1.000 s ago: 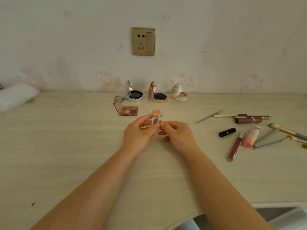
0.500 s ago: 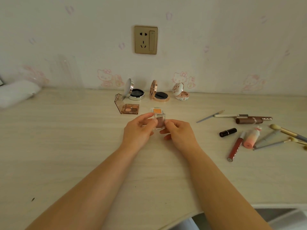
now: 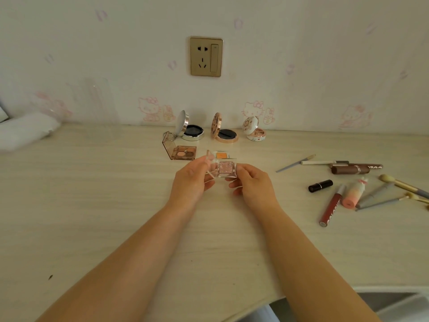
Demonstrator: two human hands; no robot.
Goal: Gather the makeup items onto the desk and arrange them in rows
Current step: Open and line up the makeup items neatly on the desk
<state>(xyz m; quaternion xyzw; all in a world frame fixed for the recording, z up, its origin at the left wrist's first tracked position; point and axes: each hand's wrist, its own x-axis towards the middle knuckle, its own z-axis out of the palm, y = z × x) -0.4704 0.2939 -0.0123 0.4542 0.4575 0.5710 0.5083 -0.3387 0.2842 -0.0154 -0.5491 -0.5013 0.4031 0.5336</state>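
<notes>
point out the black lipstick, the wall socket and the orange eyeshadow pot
black lipstick (image 3: 320, 185), head view, middle of tube.
wall socket (image 3: 206, 56), head view, plate centre.
orange eyeshadow pot (image 3: 220, 155), head view, orange pan.

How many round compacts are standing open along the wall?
3, in a row by the wall: a silver compact on the left, a gold compact in the middle, a white floral compact on the right.

Soft even daylight, faint shadows, no glare; wide-angle bending, blurred edges.

Clear eyeshadow case: glittery pink pan. Behind it, orange pan. Right of it: black lipstick, red lip gloss.
</notes>
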